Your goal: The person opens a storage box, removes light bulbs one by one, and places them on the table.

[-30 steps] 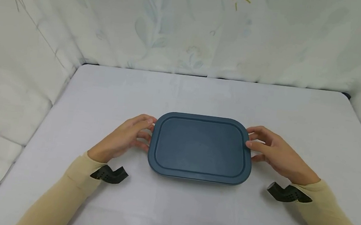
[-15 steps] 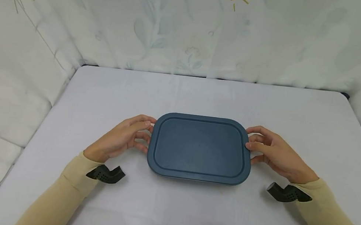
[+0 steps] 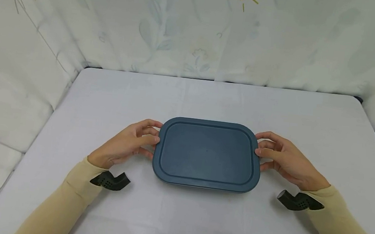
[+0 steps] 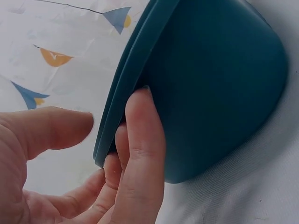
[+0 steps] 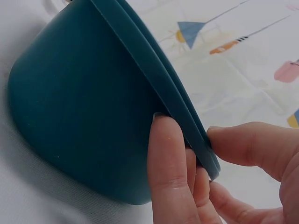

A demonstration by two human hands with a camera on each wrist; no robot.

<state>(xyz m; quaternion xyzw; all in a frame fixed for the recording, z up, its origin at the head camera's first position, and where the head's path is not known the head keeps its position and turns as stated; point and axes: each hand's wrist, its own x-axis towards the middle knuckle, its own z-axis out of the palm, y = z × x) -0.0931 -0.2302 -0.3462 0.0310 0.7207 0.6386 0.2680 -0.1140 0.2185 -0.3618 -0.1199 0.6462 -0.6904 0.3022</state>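
Observation:
A dark blue-teal rectangular container [image 4: 219, 88] with rounded corners stands upright on the white cloth. Its flat lid [image 3: 207, 154] is on, with a raised groove round the edge. At the left end, my left hand [image 3: 130, 141] has its fingers up under the rim and its thumb tip right by the lid's edge; a slim gap shows there in the left wrist view. My right hand [image 3: 288, 161] grips the opposite end, fingers beneath the rim and thumb [image 5: 252, 144] against the lid's edge. The container's contents are hidden.
A white cloth covers the table [image 3: 196, 218]. Pale patterned curtains [image 3: 197, 29] hang along the back and both sides, close to the table edges. A black wrist device [image 3: 110, 181] sits at the left sleeve, another black device [image 3: 299, 201] at the right.
My left thumb has come down along the lid's left edge, to about mid-side. The container and my right hand have stayed nearly in place.

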